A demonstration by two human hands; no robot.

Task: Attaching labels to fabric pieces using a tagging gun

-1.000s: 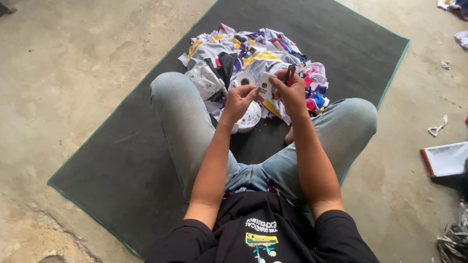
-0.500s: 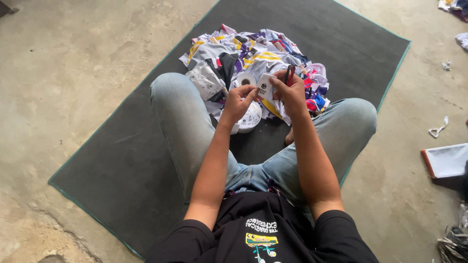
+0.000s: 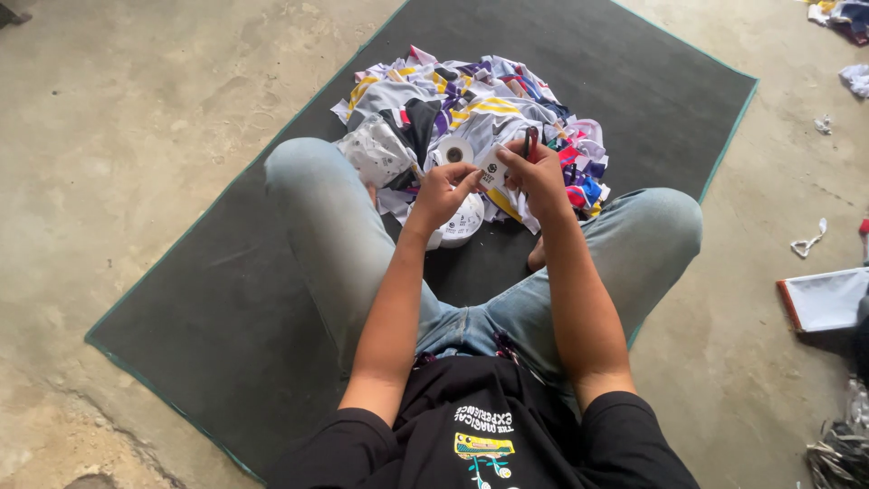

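Observation:
I sit cross-legged on a dark mat (image 3: pixel 226 299). My left hand (image 3: pixel 444 192) pinches the lower edge of a small white label (image 3: pixel 493 168) with a round mark. My right hand (image 3: pixel 539 177) holds the label's other side and also grips a dark red-handled tool (image 3: pixel 530 142), probably scissors, that sticks up above the fingers. Just beyond both hands lies a heap of white, yellow, purple and black printed fabric pieces (image 3: pixel 471 118). A white tape roll (image 3: pixel 454 151) rests on the heap, and a round white bundle of labels (image 3: pixel 463 222) lies under my left hand.
Bare concrete floor surrounds the mat. At the right edge lie a white sheet with a red border (image 3: pixel 824 301), a scrap of white paper (image 3: pixel 808 243) and some tangled strips (image 3: pixel 837 453). More fabric scraps (image 3: pixel 846 14) sit at the top right corner.
My hands stay in the same place over the heap. The fingers have shifted slightly on the white label; nothing was picked up or put down.

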